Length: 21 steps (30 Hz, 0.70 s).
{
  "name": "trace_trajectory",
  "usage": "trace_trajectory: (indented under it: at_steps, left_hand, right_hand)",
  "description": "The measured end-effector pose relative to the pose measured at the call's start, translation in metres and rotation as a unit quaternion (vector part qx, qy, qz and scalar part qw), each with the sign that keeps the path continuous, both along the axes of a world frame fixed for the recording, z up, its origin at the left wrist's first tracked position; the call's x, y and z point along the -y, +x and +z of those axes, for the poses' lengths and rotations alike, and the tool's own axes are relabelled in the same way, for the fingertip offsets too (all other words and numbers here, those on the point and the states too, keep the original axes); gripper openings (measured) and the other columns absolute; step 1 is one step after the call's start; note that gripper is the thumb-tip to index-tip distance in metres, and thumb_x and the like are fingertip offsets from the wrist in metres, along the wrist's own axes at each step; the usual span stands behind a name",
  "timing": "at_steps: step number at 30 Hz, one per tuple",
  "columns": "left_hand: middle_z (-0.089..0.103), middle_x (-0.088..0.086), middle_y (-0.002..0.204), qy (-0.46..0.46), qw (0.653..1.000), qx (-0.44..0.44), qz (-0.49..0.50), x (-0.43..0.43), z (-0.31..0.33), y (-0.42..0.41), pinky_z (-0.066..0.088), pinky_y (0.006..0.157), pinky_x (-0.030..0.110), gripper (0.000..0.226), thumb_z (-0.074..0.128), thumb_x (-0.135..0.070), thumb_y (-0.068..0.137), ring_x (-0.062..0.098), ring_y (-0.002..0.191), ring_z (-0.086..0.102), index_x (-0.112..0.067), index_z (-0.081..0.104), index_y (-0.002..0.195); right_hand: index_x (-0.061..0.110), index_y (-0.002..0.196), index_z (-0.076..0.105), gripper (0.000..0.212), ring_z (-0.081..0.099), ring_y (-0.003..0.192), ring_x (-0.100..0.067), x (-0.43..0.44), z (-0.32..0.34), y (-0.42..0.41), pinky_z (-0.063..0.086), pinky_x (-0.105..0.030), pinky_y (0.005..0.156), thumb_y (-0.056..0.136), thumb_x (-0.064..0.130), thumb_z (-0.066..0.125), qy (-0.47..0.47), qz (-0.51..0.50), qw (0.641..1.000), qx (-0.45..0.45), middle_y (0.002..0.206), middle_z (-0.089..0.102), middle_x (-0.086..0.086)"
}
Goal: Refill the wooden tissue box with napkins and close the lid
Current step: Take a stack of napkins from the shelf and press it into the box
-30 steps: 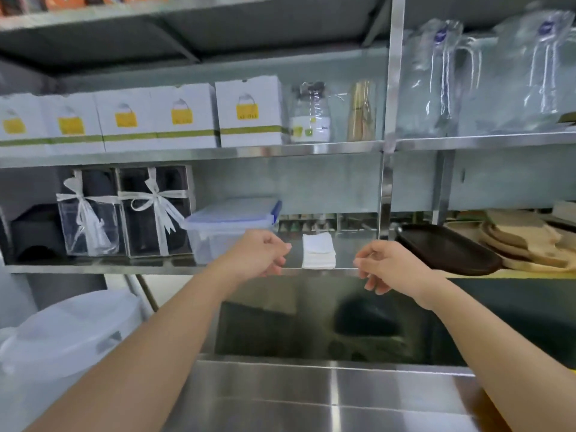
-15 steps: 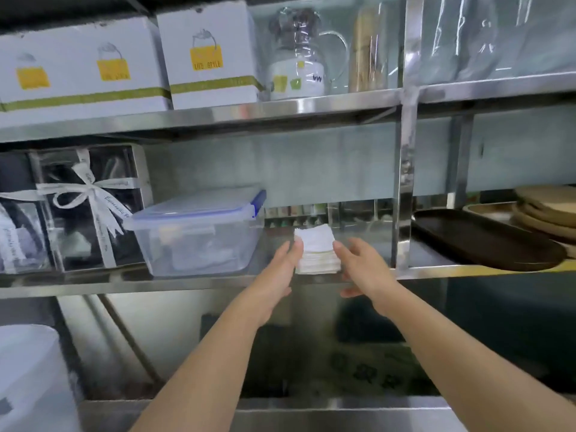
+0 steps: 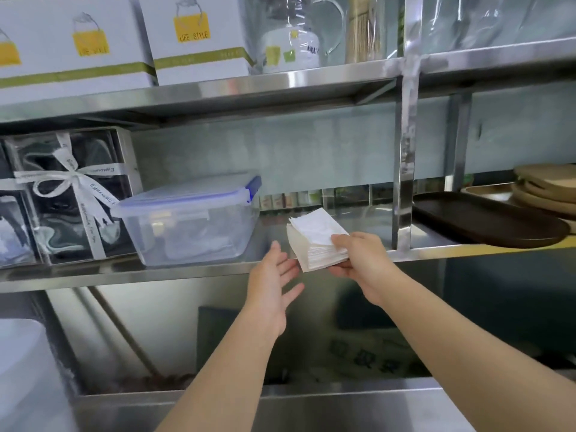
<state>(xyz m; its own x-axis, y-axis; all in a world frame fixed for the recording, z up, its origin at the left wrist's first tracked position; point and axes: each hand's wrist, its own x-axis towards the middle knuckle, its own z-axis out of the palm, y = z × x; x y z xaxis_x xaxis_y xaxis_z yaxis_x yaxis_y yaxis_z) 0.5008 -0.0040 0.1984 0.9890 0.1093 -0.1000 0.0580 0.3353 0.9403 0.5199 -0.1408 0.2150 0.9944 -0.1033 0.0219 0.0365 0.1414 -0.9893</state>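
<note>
A thick stack of white napkins (image 3: pixel 313 241) is held at the front edge of the middle steel shelf (image 3: pixel 193 274). My right hand (image 3: pixel 358 258) grips the stack from its right side, thumb on top and fingers underneath. My left hand (image 3: pixel 274 283) hovers just left of and below the stack, palm open, fingers spread, holding nothing. The wooden tissue box is not in view.
A clear lidded plastic container (image 3: pixel 190 219) stands on the shelf left of the napkins, with ribboned gift boxes (image 3: pixel 68 194) beyond it. A steel upright (image 3: pixel 403 169) rises just right of my hand. A dark oval tray (image 3: pixel 486 221) and wooden boards (image 3: pixel 548 188) lie further right. White boxes (image 3: pixel 199 39) fill the upper shelf.
Both hands reached up to the napkin stack on the shelf. My right hand has taken hold of it and drawn it to the shelf edge; my left hand has dropped away, open.
</note>
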Motion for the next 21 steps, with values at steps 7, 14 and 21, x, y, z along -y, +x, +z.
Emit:
trace_trajectory:
  at_steps: [7,14,21]
  left_hand:
    - [0.064,0.015,0.116,-0.088,0.977,-0.139,-0.137,-0.022,-0.007,-0.009,0.041,0.095,0.054,0.078,0.033,-0.072,0.08,0.031,0.106,0.059,-0.009,0.057,0.118]
    - [0.072,0.008,0.075,0.064,0.963,-0.185,-0.188,-0.04,0.0,-0.044,0.041,0.092,0.054,0.069,0.048,-0.068,0.075,0.026,0.096,0.063,-0.008,0.064,0.105]
    - [0.072,0.003,0.098,0.21,0.938,-0.177,-0.213,-0.034,0.02,-0.085,0.041,0.088,0.048,0.05,0.063,-0.055,0.074,0.021,0.092,0.065,-0.018,0.064,0.107]
  right_hand:
    - [0.006,0.104,0.061,0.017,0.064,0.098,-0.028,0.018,-0.01,-0.04,0.054,-0.034,0.074,0.088,0.011,0.057,-0.005,0.068,0.997,-0.034,0.109,0.065,-0.014]
    - [0.003,0.102,0.064,0.019,0.065,0.101,-0.032,0.038,-0.005,-0.073,0.054,-0.034,0.073,0.09,0.012,0.052,-0.052,0.1,0.993,-0.037,0.11,0.067,-0.017]
    - [0.005,0.107,0.065,0.024,0.067,0.095,-0.03,0.042,0.004,-0.109,0.051,-0.03,0.066,0.091,0.021,0.056,-0.066,0.087,0.993,-0.046,0.104,0.072,-0.012]
